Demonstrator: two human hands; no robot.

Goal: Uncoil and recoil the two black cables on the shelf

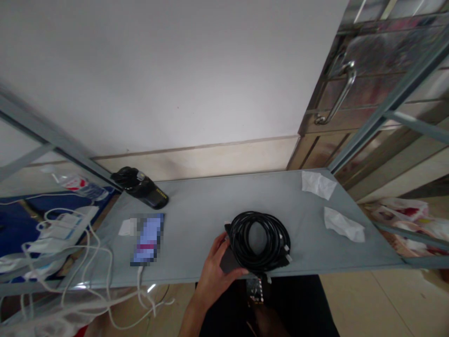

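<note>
A coil of black cable (pixel 280 224) lies on the grey tabletop near its front edge, with several small pale connector ends or tags on it. My left hand (pixel 214 269) is curved at the coil's left side. Its thumb and fingers are spread apart, the tips touching or very close to the cable; a shadowed gap shows between palm and coil. Below the front edge, my right forearm (pixel 268 320) is in shade, with something shiny at the wrist (pixel 255 289). The fingers of my right hand are hidden at the table edge and coil.
At the left are a phone (pixel 149 238) plugged into a white cable, a black handheld device (pixel 143 187), tangled white cables (pixel 93 243) and a plastic bottle (pixel 80 185). Two crumpled white tissues (pixel 343 224) lie at the right. Metal frame bars (pixel 393 103) rise at both sides, before a wall.
</note>
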